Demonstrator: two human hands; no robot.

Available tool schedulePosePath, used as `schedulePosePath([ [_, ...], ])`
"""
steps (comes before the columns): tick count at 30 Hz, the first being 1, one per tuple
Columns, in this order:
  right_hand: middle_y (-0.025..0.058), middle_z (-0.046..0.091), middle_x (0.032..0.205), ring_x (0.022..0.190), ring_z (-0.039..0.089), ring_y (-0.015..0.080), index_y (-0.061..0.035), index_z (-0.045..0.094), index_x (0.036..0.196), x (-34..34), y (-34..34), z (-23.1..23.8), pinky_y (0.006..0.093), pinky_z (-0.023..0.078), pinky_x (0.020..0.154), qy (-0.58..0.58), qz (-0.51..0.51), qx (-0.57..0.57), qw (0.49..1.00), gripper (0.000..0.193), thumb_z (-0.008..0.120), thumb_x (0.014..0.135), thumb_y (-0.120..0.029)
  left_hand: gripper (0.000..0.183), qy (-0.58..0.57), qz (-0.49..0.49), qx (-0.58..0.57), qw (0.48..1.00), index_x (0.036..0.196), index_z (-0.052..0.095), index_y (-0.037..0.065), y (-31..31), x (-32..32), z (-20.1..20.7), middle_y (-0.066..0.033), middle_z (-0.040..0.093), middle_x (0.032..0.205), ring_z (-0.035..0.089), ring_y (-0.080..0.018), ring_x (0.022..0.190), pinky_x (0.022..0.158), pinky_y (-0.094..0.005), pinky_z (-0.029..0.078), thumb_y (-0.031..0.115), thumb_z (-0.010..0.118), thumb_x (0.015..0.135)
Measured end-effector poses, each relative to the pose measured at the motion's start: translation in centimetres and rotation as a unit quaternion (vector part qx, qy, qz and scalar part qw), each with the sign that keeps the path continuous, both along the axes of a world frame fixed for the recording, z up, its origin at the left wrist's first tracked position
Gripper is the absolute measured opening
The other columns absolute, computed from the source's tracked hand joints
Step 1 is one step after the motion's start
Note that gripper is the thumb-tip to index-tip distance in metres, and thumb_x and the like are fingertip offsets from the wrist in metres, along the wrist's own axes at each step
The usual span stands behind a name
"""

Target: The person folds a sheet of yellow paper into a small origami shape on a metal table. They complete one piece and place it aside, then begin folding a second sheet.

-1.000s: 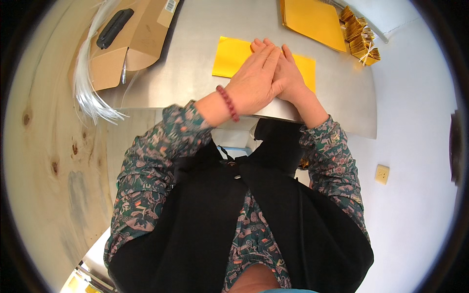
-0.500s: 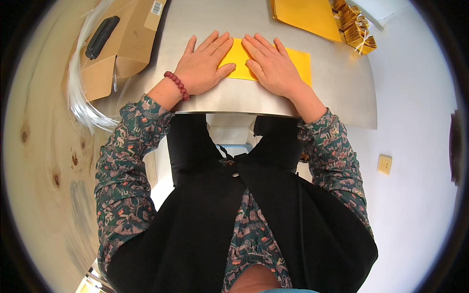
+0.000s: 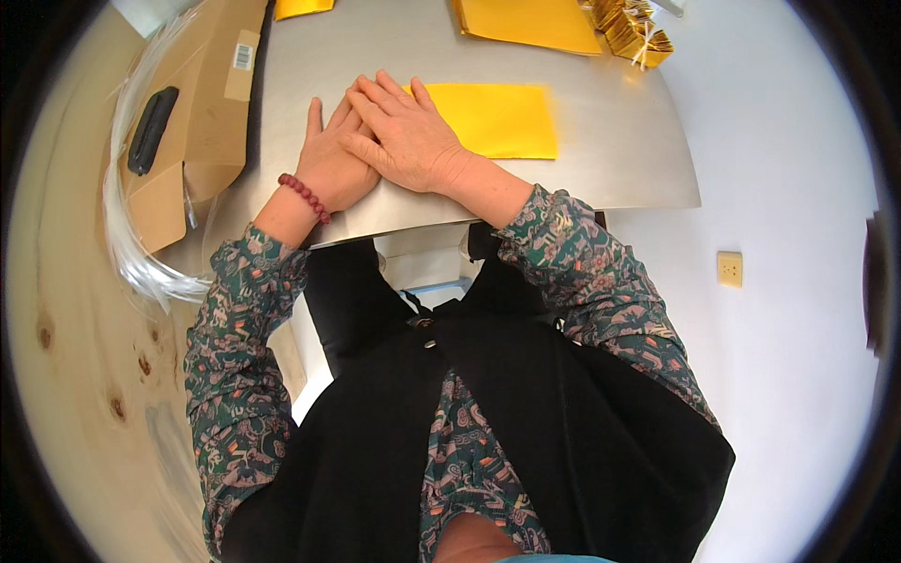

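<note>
A folded yellow-gold paper sheet (image 3: pixel 497 120) lies flat on the metal table near its front edge. My right hand (image 3: pixel 410 141) rests flat at the paper's left end, with fingers stretched out and partly over my left hand. Beneath and beside it, my left hand (image 3: pixel 336 167) lies palm down with its fingers extended, some of them covered by the right. A dark red bead bracelet circles the left wrist. Neither hand grips anything. The hands hide the left end of the paper.
On the metal table (image 3: pixel 610 131), a stack of gold sheets (image 3: pixel 530 23) and tied bundles of pleated gold paper (image 3: pixel 631 36) lie at the far right. Another gold piece (image 3: pixel 302 7) is at the far left. A cardboard box (image 3: pixel 211 122) and white strands (image 3: pixel 122 225) stand left.
My right hand has slid left across the paper onto my left hand, uncovering the sheet's middle and right. The view has shifted, and a gold piece now shows at the far left.
</note>
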State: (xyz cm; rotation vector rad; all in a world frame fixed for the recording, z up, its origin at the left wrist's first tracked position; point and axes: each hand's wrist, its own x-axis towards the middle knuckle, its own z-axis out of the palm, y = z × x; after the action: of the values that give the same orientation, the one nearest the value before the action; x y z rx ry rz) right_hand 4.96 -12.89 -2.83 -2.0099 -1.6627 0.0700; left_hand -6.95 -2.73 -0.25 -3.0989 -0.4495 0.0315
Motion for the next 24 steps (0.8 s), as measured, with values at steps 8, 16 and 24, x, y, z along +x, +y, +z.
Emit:
schedulePosePath([
  [8, 0.0160, 0.031, 0.169, 0.159, 0.021, 0.0320, -0.0087, 0.034, 0.163, 3.5, -5.2, -0.7, 0.0538, 0.009, 0.130, -0.094, -0.026, -0.048, 0.994, 0.084, 0.038, 0.103, -0.067, 0.088, -0.030, -0.019, -0.001, 0.999, 0.164, 0.031, 0.013, 0.1, -0.2, 0.1, -0.0073, 0.029, 0.171, 0.019, -0.0250, 0.160, 0.126, -0.0634, 0.011, 0.066, 0.053, 0.098],
  [16, 0.0156, 0.031, 0.169, 0.158, 0.021, 0.0371, -0.0166, 0.038, 0.162, 6.6, -8.5, -1.2, 0.0584, 0.010, 0.128, -0.140, -0.093, -0.079, 0.983, 0.089, 0.054, 0.094, -0.073, 0.090, -0.014, -0.011, 0.001, 1.000, 0.165, 0.030, 0.014, 0.8, -0.4, -0.2, -0.0077, 0.027, 0.172, 0.018, -0.0258, 0.161, 0.126, -0.0638, 0.010, 0.068, 0.055, 0.096],
  [24, 0.0202, 0.027, 0.170, 0.159, 0.017, 0.0397, -0.0199, 0.037, 0.163, 10.7, -13.5, -2.3, 0.0646, 0.008, 0.125, -0.156, -0.170, -0.104, 0.967, 0.104, 0.051, 0.085, -0.088, 0.093, 0.013, -0.003, 0.006, 1.000, 0.166, 0.028, 0.016, 1.0, -0.2, -0.3, -0.0082, 0.025, 0.173, 0.016, -0.0259, 0.161, 0.127, -0.0630, 0.007, 0.072, 0.052, 0.095],
])
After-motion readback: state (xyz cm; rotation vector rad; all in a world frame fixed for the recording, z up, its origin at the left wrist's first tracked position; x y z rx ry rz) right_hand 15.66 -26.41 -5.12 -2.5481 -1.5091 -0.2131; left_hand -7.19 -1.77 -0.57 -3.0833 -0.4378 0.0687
